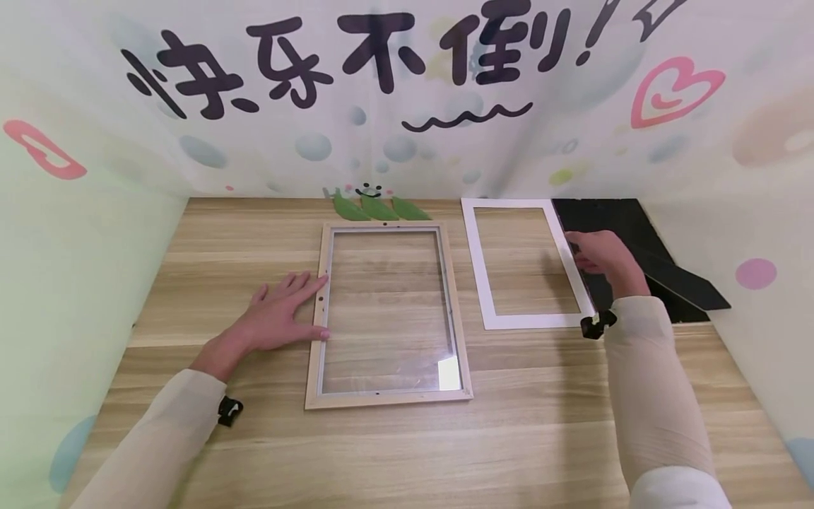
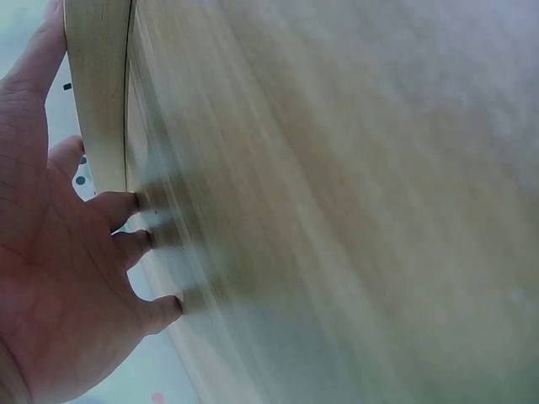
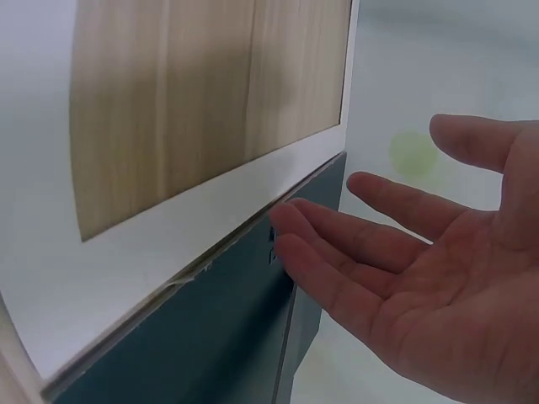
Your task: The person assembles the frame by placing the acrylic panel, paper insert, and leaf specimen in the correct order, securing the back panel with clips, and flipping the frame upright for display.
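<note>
The wooden frame [image 1: 389, 399] lies on the bench [image 1: 521, 424], a clear pane [image 1: 388, 311] inside it. The left hand [image 1: 282, 318], fingers spread wide, touches its left side. The right hand [image 1: 600, 258], fingers loosely extended, holding nothing, reaches where the white mat [image 1: 480, 268] meets the black board [image 1: 610, 219].

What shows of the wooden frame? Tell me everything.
The wooden frame is a pale rectangle around a clear pane, with a bright reflection at its near right corner and small dark marks on its border. It lies flat on the table, left of and apart from the white mat. The left hand touches its left side with thumb and index finger.
</note>
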Tool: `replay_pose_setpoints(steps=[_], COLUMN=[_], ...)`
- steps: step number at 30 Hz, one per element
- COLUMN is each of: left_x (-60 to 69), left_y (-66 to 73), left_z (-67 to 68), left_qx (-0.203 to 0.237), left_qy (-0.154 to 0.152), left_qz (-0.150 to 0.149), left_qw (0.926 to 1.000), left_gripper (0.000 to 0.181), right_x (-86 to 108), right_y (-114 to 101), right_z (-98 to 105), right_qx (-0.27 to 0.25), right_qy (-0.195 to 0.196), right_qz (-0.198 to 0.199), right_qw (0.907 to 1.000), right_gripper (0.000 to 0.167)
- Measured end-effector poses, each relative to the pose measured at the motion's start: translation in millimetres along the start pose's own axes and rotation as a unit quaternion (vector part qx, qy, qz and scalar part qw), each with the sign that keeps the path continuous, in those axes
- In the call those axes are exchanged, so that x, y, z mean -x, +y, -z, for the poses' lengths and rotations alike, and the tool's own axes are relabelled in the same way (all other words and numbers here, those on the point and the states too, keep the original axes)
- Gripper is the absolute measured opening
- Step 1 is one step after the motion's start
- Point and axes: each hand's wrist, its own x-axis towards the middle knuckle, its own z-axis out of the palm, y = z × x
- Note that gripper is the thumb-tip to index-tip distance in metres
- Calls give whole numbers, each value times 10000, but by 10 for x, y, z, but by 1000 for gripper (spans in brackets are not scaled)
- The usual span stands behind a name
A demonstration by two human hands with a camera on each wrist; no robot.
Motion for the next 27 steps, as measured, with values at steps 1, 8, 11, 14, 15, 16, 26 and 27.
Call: replay_pose_setpoints(steps=[1,8,11,14,15,16,26,27], left_x=[0,0,2,1,1,0,-3,-3], left_y=[-4,-18,-19,-19,-18,-17,-8,-6], left_z=[-2,-14,-16,-17,-17,-16,-8,-7], left_qx=[0,9,14,25,31,34,26,35], left_qy=[1,21,30,29,27,25,8,1], left_qz=[-3,-20,-24,-25,-22,-20,-1,1], left_qw=[10000,10000,10000,10000,10000,10000,10000,10000], left_gripper=[101,101,101,101,101,101,100,100], right_x=[-66,82,191,202,200,207,630,649], right_y=[58,-6,-83,-77,-68,-66,-356,-373], right_z=[4,153,219,248,258,266,362,368], right_qx=[-9,-241,-259,-264,-263,-303,-547,-521], right_qy=[-62,-475,-694,-725,-758,-782,-1281,-1357], right_qz=[-25,-119,-99,-83,-48,-48,43,92], right_qw=[10000,9985,9972,9970,9968,9965,9902,9893], right_gripper=[102,90,82,83,84,83,88,89])
